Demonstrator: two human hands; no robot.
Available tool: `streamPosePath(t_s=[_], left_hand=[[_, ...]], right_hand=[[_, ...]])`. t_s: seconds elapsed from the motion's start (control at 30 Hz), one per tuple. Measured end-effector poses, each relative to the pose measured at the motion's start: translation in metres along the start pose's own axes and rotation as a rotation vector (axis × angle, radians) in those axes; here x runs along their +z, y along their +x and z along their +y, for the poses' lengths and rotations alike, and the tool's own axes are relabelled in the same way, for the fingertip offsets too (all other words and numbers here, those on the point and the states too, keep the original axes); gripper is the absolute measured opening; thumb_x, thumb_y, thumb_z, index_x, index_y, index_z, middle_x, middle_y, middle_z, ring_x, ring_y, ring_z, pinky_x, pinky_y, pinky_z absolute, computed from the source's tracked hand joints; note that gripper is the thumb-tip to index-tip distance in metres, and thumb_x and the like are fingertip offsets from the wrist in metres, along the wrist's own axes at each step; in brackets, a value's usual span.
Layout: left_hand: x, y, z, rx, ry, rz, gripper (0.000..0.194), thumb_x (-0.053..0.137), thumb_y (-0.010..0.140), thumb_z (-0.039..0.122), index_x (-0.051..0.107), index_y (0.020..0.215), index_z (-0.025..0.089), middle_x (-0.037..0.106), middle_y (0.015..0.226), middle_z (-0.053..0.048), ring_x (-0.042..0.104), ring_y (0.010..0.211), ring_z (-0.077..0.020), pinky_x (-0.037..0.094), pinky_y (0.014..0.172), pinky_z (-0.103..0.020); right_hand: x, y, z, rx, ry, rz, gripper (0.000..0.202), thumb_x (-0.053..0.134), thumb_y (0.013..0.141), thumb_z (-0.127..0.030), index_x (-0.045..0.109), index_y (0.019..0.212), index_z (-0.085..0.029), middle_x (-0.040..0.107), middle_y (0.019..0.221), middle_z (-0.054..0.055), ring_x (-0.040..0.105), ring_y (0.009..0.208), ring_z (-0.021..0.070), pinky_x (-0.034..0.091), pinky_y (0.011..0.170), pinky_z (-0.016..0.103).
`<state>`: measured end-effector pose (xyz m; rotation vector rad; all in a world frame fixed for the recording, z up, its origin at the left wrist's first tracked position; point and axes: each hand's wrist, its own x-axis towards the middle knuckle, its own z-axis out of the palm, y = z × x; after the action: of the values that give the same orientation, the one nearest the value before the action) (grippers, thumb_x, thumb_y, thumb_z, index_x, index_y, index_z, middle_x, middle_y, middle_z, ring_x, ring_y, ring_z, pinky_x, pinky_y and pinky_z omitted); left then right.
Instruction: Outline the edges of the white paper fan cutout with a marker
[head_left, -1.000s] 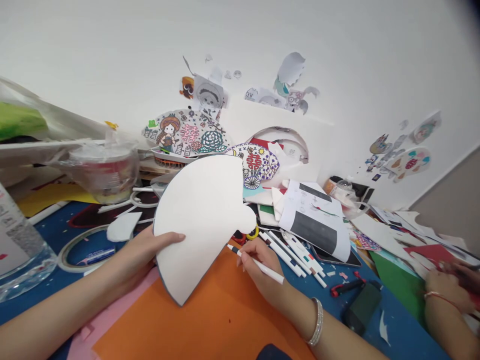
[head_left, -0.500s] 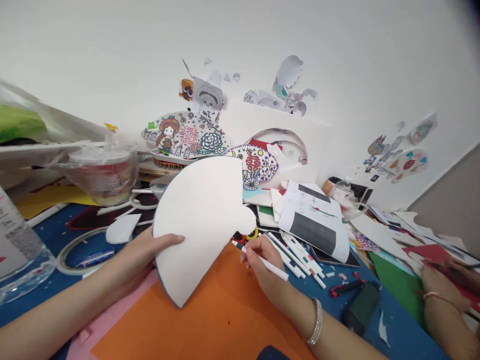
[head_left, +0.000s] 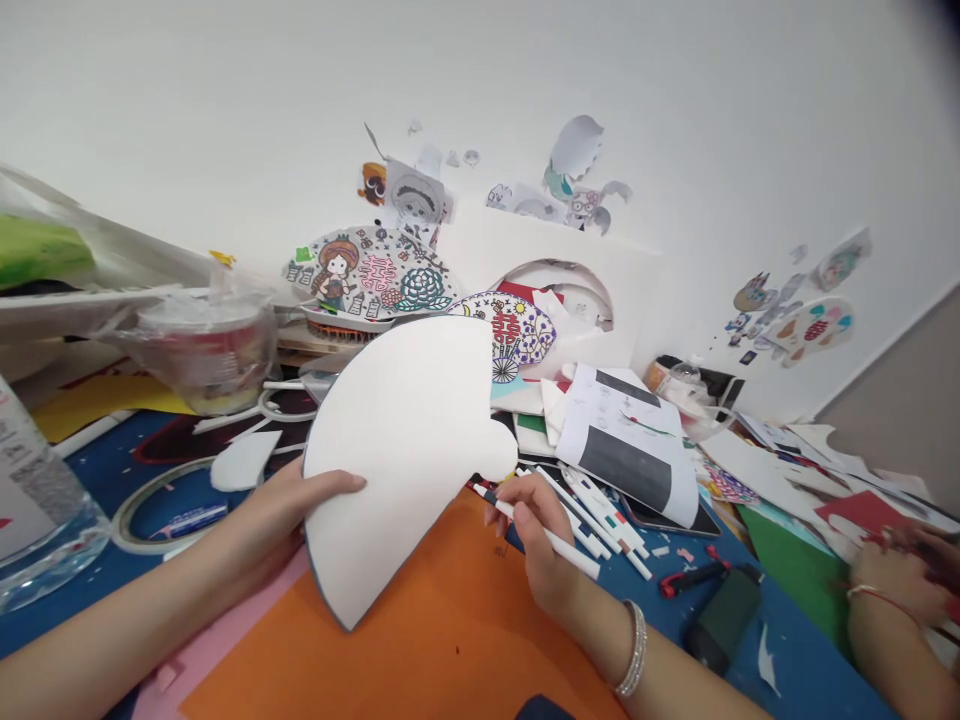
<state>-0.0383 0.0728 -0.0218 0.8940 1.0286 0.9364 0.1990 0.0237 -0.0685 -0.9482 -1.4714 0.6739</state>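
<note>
Above the orange sheet, pinching the fan-shaped white card in the left hand and gripping a marker in the right hand, tip near the card's edge. Probably at edge-marking; for a clean stroke, steady the card, touch down lightly.

I see soft, even light on the wall above the left hand; beyond the right hand, another person's hands look blurred, stretched.
</note>
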Motion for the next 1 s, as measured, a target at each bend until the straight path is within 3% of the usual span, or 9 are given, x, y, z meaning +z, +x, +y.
streamPosePath(t_s=[0.23,0.67,1.0], left_hand=[[-0.0049,0.0029,-0.0043,-0.007,-0.038,-0.045,0.089,0.074,0.06,0.024,0.032,0.138,0.018,0.074,0.094,-0.007,0.069,0.087,-0.0273,0.058,0.069,-0.031],[-0.0071,0.0061,-0.0067,0.008,-0.011,-0.021,0.096,0.082,0.056,0.027,0.031,0.138,0.018,0.075,0.091,-0.007,0.07,0.086,-0.0268,0.059,0.073,-0.032],[-0.0054,0.0058,-0.0042,0.01,-0.025,-0.049,0.09,0.078,0.061,0.025,0.031,0.137,0.02,0.073,0.098,-0.008,0.068,0.092,-0.0273,0.058,0.078,-0.034]], right_hand=[[-0.0011,0.0,0.0029,0.013,0.04,-0.052,0.026,0.041,0.089,-0.042,0.056,0.089,-0.02,0.062,0.073,0.005,0.053,0.061,0.0163,0.044,0.051,0.028],[-0.0005,0.0011,-0.0005,0.01,0.0,-0.07,0.027,0.04,0.089,-0.042,0.056,0.088,-0.02,0.062,0.071,0.004,0.052,0.059,0.016,0.044,0.051,0.027],[-0.0021,0.0003,-0.0023,-0.028,-0.157,-0.127,0.018,0.039,0.087,-0.025,0.057,0.091,-0.021,0.062,0.074,0.003,0.055,0.063,0.0157,0.043,0.055,0.027]])
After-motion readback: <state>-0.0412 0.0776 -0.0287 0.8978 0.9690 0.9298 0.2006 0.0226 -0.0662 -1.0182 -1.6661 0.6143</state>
